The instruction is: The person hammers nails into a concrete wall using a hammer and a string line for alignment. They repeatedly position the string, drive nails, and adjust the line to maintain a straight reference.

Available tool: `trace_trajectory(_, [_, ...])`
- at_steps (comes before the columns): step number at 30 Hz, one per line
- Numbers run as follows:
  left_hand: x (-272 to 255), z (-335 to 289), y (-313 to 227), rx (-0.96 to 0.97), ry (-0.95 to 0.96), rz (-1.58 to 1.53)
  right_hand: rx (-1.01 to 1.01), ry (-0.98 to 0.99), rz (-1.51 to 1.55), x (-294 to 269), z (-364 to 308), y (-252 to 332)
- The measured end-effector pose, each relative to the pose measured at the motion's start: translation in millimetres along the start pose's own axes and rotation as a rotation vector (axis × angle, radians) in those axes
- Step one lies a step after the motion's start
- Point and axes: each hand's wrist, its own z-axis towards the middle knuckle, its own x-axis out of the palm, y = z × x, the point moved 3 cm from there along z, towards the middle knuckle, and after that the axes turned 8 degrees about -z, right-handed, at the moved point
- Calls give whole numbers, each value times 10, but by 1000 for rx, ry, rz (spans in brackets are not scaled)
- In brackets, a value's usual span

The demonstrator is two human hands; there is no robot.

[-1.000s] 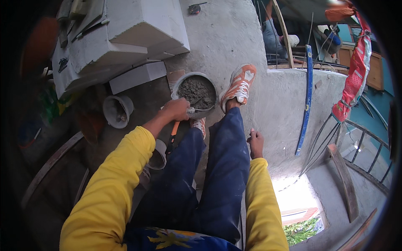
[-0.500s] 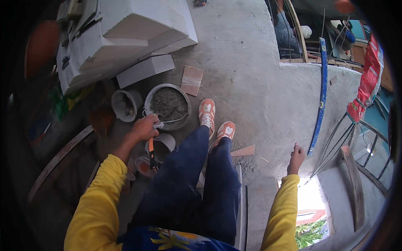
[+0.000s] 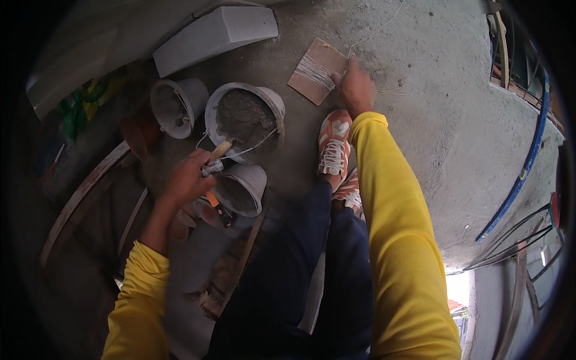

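Observation:
My left hand (image 3: pixel 187 180) is closed round a tool with an orange-and-black handle (image 3: pixel 218 207); its working end is hidden. A whitish piece on the wire bail of the mortar bucket (image 3: pixel 275 102) lies at the same fingers. A wooden-handled trowel (image 3: pixel 222 149) rests with its blade in the grey mortar (image 3: pixel 243 114). Ahead of my shoes, my right hand (image 3: pixel 357 87) is closed on the edge of a small reddish-brown board (image 3: pixel 327 57) wound with white string (image 3: pixel 313 73). Loose string trails from the board over the concrete.
Two empty-looking buckets (image 3: pixel 243 186) (image 3: pixel 192 99) stand beside the mortar bucket. A white block (image 3: pixel 219 33) lies beyond them. On the right a blue spirit level (image 3: pixel 523 171) lies near the floor edge, by a floor opening (image 3: pixel 516 54) and black bars (image 3: pixel 510 252).
My right hand has swung from the right side over to the string-wound board and taken hold of its edge. The view has shifted closer to the buckets; my left hand keeps its grip.

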Motion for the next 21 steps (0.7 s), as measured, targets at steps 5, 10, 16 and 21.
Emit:
trace_trajectory(5, [155,-57,245,-20,-41,-90,67,62,-74,187,12,140])
trace_trajectory(10, [283,-244,192,-10,-124,-191,102,182,168,116,-468,-235])
trace_trajectory(16, [552,-515,9,-12,-201,-300,195,197,67,153,-365,63])
trace_trajectory(21, [651,-750,-248,-76,-265,-406,248,86,-40,431,-385,176])
